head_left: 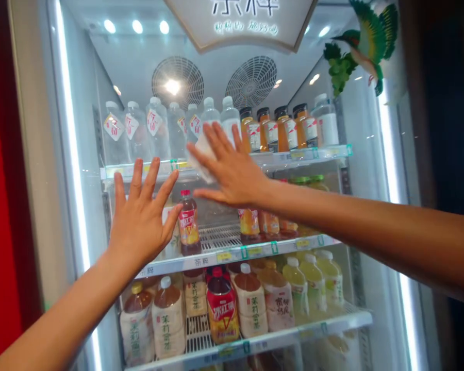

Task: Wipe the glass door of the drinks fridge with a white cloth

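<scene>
Left hand [143, 216] splayed at clear glass door [220, 219]; right hand [230, 167] splayed over white, probably fabric cloth [203, 144]; red-labelled plastic bottle [222, 312] reads 冰紅茶.

Bright light strips [73, 154], white glare, slight blur

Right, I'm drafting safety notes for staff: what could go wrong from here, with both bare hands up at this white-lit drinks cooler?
The bare left hand, fingers spread, might leave smudges where it seems to press.

The thin white cloth or tissue shows past the edge of the flat, bare right hand, so it could slip out or bunch up.
</scene>
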### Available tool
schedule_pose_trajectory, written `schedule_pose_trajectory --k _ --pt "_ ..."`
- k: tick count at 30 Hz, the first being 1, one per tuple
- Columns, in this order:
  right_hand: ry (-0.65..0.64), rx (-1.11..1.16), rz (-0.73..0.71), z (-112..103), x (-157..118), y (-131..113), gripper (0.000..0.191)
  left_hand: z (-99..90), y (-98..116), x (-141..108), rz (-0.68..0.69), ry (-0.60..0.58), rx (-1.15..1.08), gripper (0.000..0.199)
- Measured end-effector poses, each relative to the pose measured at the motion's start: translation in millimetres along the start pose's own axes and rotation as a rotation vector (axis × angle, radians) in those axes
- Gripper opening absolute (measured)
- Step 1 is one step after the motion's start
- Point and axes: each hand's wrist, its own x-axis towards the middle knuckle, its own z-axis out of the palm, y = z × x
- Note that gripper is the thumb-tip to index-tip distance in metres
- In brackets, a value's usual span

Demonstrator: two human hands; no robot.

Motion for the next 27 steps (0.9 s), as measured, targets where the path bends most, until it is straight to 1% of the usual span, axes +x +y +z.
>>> schedule_pose_trajectory --k 2,3,4,5,7,8,9,10,13,15,17,20,21,23,25,26,27 --pt "-0.089 0.016 -0.18 3 -11 -34 0.1 -9.7 -9 -18 -0.014 -0.009 -0.013 0.069" --pt "-0.122 0.022 -0.227 3 -14 -47 0.098 -14.4 -13 -27 -0.018 -0.008 -0.023 0.069" --pt "-0.136 0.025 -0.225 3 -15 -57 0.097 -18.5 -15 -35 -0.02 -0.009 -0.034 0.07" --pt "-0.128 0.025 -0.177 2 -13 -64 0.095 -21.7 -17 -42 -0.023 -0.006 -0.046 0.071" --pt "-0.08 0.024 -0.003 4 -9 -75 0.093 -24.4 -15 -58 -0.047 -0.011 -0.077 0.072" --pt "-0.052 0.023 0.078 7 -10 -83 0.093 -23.7 -12 -68 -0.068 -0.016 -0.096 0.073" --pt "-0.032 0.023 0.127 11 -15 -95 0.094 -21.8 -7 -78 -0.088 -0.023 -0.116 0.073" --pt "-0.024 0.026 0.138 16 -25 -109 0.096 -18.6 -3 -90 -0.104 -0.032 -0.136 0.074" --pt "-0.057 0.042 0.06 32 -63 -159 0.098 -5.1 13 -125 -0.134 -0.046 -0.181 0.075" --pt "-0.071 0.045 0.065 38 -80 -182 0.096 3.3 21 -140 -0.15 -0.049 -0.199 0.076" --pt "-0.06 0.035 0.14 39 -82 -191 0.093 7.9 25 -145 -0.161 -0.041 -0.215 0.076" --pt "-0.042 0.033 0.261 39 -84 -194 0.09 6.9 24 -139 -0.174 -0.027 -0.239 0.074" --pt "-0.049 0.038 0.265 39 -90 -194 0.09 5.5 24 -137 -0.176 -0.023 -0.242 0.074" --pt "-0.085 0.055 0.185 40 -109 -193 0.091 3.6 24 -134 -0.163 -0.024 -0.234 0.074" --pt "-0.13 0.066 0.106 40 -130 -182 0.091 4.6 29 -135 -0.136 -0.03 -0.216 0.075" --pt "-0.137 0.065 0.12 39 -138 -172 0.091 6.2 33 -135 -0.124 -0.031 -0.209 0.076" --pt "-0.13 0.058 0.176 38 -144 -160 0.092 8.2 39 -135 -0.116 -0.03 -0.207 0.076"
